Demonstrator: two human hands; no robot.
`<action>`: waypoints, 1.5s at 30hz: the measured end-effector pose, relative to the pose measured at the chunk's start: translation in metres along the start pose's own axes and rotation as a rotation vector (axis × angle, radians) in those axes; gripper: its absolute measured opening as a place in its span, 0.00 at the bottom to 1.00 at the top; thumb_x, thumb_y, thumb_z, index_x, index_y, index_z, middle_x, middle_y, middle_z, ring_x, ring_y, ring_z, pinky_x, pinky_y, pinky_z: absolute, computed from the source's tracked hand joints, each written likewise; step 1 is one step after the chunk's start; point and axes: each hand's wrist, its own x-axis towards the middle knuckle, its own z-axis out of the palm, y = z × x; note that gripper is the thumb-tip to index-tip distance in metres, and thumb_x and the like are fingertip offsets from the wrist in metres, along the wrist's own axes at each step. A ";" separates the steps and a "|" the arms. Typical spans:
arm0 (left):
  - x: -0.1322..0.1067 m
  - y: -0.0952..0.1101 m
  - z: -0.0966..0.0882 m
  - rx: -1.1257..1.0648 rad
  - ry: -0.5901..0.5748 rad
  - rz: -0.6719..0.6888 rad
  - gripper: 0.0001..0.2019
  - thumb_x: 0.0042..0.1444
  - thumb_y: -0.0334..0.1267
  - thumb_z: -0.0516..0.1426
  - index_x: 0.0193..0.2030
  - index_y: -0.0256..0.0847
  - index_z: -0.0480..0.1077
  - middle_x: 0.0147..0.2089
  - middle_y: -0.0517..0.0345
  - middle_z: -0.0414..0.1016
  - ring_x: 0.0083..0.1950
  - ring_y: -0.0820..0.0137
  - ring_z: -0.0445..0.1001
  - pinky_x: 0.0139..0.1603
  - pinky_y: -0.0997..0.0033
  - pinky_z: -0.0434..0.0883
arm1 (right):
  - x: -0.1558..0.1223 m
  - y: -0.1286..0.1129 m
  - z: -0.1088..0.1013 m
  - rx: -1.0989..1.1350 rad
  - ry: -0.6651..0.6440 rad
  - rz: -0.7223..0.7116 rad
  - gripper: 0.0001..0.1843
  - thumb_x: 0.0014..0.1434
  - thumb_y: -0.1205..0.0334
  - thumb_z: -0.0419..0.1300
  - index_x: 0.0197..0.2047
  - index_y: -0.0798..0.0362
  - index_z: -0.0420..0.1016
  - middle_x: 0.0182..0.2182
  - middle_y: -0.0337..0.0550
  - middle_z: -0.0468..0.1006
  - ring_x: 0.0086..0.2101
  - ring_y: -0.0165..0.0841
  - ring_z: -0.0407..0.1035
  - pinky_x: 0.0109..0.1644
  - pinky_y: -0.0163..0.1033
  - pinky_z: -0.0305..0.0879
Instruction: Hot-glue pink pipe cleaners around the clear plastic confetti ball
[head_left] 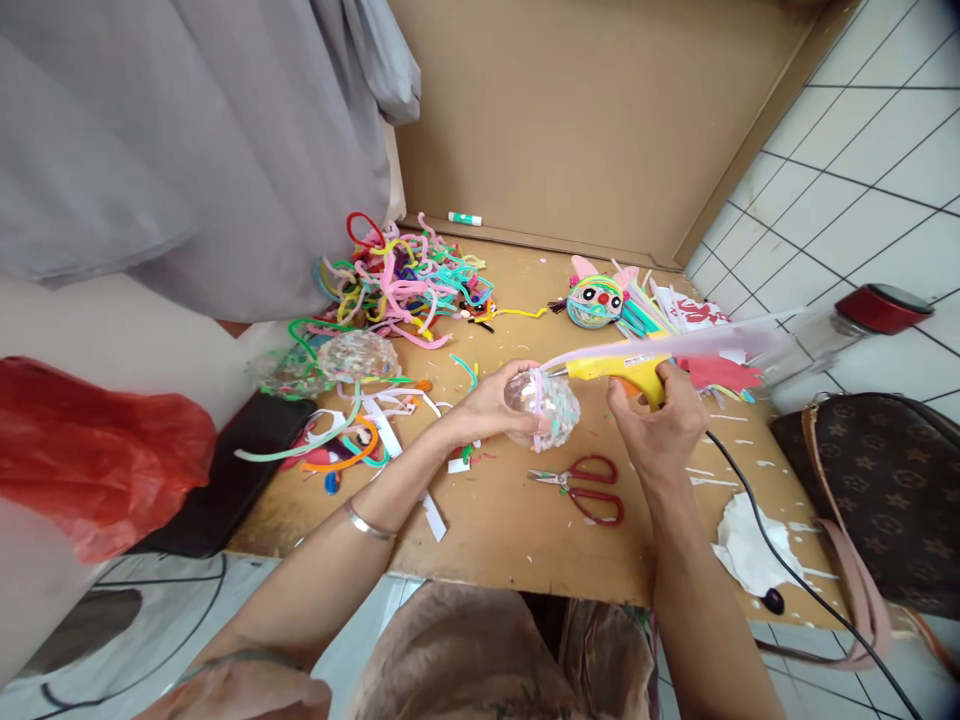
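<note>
My left hand (491, 403) is wrapped round a clear plastic ball (546, 410) filled with bits of colour and circled by a pink pipe cleaner. My right hand (660, 420) grips a yellow hot glue gun (615, 368), whose nozzle touches the top of the ball. A long pale pink pipe cleaner (675, 342) runs from the ball to the right, above the gun. The gun's black cord (757, 520) trails off toward the lower right. Both hands are above the middle of the low wooden table (510, 540).
Red-handled scissors (589, 488) lie just below the ball. A heap of coloured pipe cleaners (409, 275) sits at the back. Two other decorated balls (358, 356) are on the left, a finished figure with a face (596, 298) behind. A brown bag (877, 490) and a red-lidded jar (862, 325) stand on the right.
</note>
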 end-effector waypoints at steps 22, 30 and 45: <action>-0.002 0.008 0.000 -0.005 -0.052 -0.033 0.40 0.35 0.37 0.69 0.58 0.36 0.61 0.52 0.49 0.71 0.53 0.60 0.72 0.57 0.60 0.68 | -0.001 0.004 0.006 0.069 0.045 -0.076 0.15 0.51 0.53 0.60 0.39 0.53 0.70 0.28 0.42 0.74 0.27 0.34 0.68 0.32 0.39 0.64; 0.000 0.004 0.000 0.002 -0.043 -0.042 0.41 0.34 0.38 0.69 0.58 0.38 0.62 0.51 0.51 0.72 0.53 0.60 0.72 0.56 0.61 0.68 | 0.002 0.006 0.004 0.094 0.035 -0.055 0.13 0.49 0.54 0.62 0.35 0.52 0.70 0.26 0.39 0.73 0.25 0.32 0.66 0.32 0.38 0.65; -0.001 0.005 -0.001 0.015 -0.059 -0.036 0.41 0.34 0.38 0.69 0.58 0.37 0.61 0.51 0.51 0.71 0.51 0.62 0.72 0.54 0.62 0.69 | 0.004 0.014 0.006 0.114 0.059 0.026 0.15 0.45 0.53 0.62 0.34 0.53 0.71 0.24 0.37 0.72 0.23 0.31 0.65 0.32 0.39 0.67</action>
